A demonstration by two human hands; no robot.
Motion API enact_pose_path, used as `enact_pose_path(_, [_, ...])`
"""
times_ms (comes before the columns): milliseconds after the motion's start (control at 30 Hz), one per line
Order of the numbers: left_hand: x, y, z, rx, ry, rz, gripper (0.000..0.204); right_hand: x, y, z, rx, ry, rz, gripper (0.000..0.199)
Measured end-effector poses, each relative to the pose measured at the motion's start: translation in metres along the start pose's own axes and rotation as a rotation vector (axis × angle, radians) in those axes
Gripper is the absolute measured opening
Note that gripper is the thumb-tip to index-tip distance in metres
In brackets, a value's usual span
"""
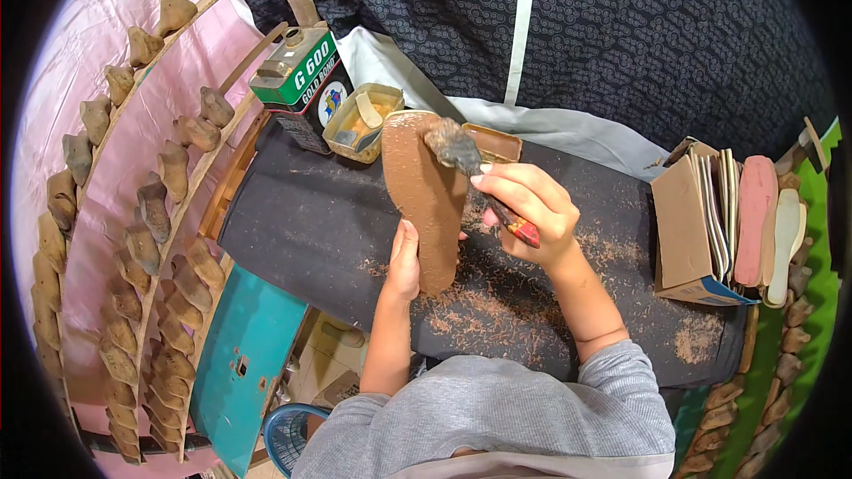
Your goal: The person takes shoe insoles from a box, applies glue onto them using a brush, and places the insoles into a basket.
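Observation:
A brown shoe sole is held up over the table, its broad face toward me and partly wet-looking near the top. My left hand grips it by the lower left side, with fingertips showing at its right edge. In my right hand is a paintbrush with a red and black handle. Its clumped, greyish bristles lie against or just over the sole's upper right part; actual contact is hard to tell. Behind the sole, a tan shallow box or tray is partly hidden.
Brown shavings litter the dark-covered table. A green and black metal can and a yellowish tub with tools stand back left. At right is a cardboard box of insole-shaped pieces. Racks of wooden shoe lasts line the left.

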State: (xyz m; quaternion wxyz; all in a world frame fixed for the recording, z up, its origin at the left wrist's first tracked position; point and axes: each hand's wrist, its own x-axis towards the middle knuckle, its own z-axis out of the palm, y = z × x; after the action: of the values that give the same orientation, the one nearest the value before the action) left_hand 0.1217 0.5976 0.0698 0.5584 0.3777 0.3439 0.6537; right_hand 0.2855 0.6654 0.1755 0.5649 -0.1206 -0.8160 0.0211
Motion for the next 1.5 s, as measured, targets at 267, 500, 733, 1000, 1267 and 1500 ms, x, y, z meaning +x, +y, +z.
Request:
enact_pose_path(267, [-0.004, -0.004, -0.014, -0.036, -0.032, -0.109, 0.058, -0.007, -0.006, -0.011, 0.088, 0.001, 0.093, 0.028])
enact_pose_path(500, [0.003, -0.01, -0.004, -0.003, -0.007, -0.031, 0.058, -0.013, -0.005, -0.003, 0.117, -0.104, 0.001, 0.03])
enact_pose_path(733, [0.003, -0.007, -0.009, -0.046, -0.006, -0.059, 0.057, -0.008, -0.008, -0.021, 0.153, -0.091, 0.04, 0.032])
enact_pose_path(1000, [0.008, -0.008, -0.005, -0.046, 0.022, -0.045, 0.056, -0.008, -0.015, -0.013, 0.073, -0.18, -0.026, 0.028])
enact_pose_path(1267, [0.006, 0.002, -0.009, -0.101, -0.104, -0.097, 0.055, -0.004, -0.013, -0.023, -0.007, -0.031, 0.103, 0.035])
enact_pose_path(1500, [0.013, 0.003, -0.005, -0.079, -0.053, -0.001, 0.052, -0.011, -0.01, -0.017, 0.012, -0.062, 0.151, 0.018])
